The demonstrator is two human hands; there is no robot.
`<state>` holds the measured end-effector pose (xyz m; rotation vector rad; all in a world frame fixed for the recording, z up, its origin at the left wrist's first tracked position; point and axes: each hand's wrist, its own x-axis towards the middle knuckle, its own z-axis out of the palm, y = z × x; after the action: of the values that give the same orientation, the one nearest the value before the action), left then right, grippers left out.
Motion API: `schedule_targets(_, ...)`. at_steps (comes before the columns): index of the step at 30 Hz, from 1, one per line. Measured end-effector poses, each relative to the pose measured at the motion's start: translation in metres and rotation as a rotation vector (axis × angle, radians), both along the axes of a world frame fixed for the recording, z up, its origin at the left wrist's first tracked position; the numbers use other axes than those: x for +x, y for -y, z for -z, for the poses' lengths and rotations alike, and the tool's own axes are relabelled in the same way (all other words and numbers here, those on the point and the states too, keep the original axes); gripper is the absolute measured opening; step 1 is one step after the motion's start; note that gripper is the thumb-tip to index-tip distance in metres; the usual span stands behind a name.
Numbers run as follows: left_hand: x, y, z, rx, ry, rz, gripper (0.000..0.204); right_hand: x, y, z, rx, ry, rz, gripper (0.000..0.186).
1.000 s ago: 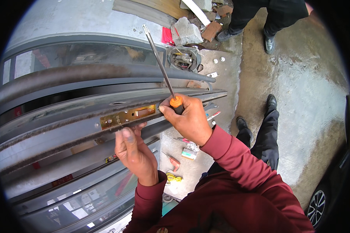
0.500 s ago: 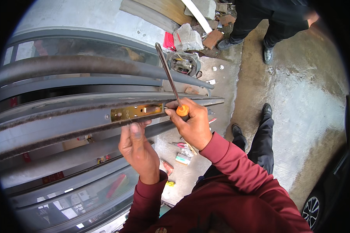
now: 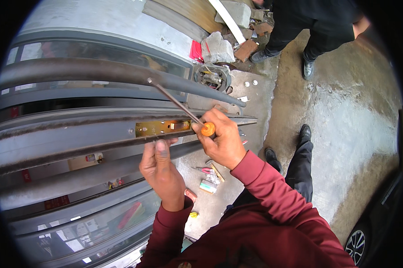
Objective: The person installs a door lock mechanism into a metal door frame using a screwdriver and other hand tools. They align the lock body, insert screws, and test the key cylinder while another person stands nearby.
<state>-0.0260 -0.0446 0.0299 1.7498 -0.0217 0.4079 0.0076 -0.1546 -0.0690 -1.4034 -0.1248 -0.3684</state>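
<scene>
My right hand (image 3: 219, 140) grips the orange-handled screwdriver (image 3: 207, 129), its long shaft slanting up to the left, thumb and fingers beside the right end of a brass lock plate (image 3: 157, 128). The plate is set in a grey metal frame (image 3: 67, 138) with dark brush strips. My left hand (image 3: 162, 169) is just below the plate, thumb raised and fingers curled at the frame's lower edge; what they hold is hidden.
A person in black trousers (image 3: 313, 18) stands at upper right beside rubble (image 3: 217, 47). A tool bucket (image 3: 212, 76), pliers (image 3: 207, 169) and a small box (image 3: 209, 186) are on the concrete. A car wheel (image 3: 356, 245) shows lower right; railings (image 3: 76, 73) run left.
The screwdriver shaft has swung down to the left, from upright to a steeper slant. Both hands and the lock plate sit a little further right and lower in view.
</scene>
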Motion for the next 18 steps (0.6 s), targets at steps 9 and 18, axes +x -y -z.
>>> schedule_targets(9, -0.002, -0.002, -0.003, 0.080, -0.037, -0.033, 0.020, 0.000, -0.011, 0.001, 0.158, -0.097, 0.031, 0.020)
schedule_targets(18, -0.002, -0.001, -0.003, 0.071, -0.048, -0.044, 0.022, -0.005, -0.007, -0.004, 0.225, -0.139, -0.040, 0.018)
